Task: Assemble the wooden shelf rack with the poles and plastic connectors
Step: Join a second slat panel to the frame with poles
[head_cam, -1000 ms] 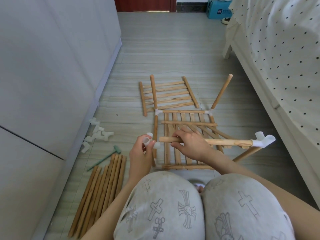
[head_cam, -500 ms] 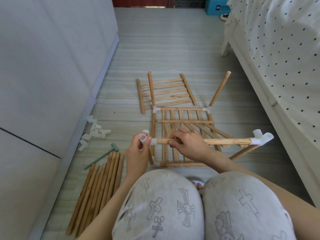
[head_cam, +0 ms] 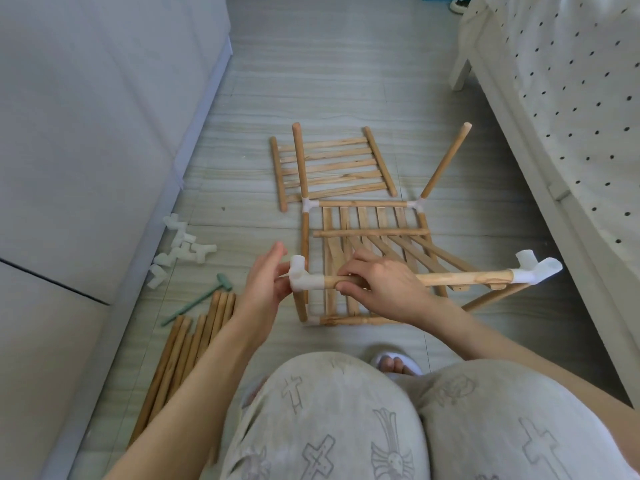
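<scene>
I see my left hand (head_cam: 265, 289) with fingers straight, pressing a white connector (head_cam: 302, 279) onto the pole (head_cam: 460, 278) my right hand (head_cam: 381, 284) grips, above the half-built rack (head_cam: 367, 220) on the floor (head_cam: 329, 81), spare slatted shelf (head_cam: 332, 168) beyond.

- The left hand (head_cam: 266, 285) reaches in from lower left, fingers mostly straight, palm turned rightward.
- The right hand (head_cam: 381, 289) reaches across from the right, knuckles up, fingers and thumb curled closed.
</scene>
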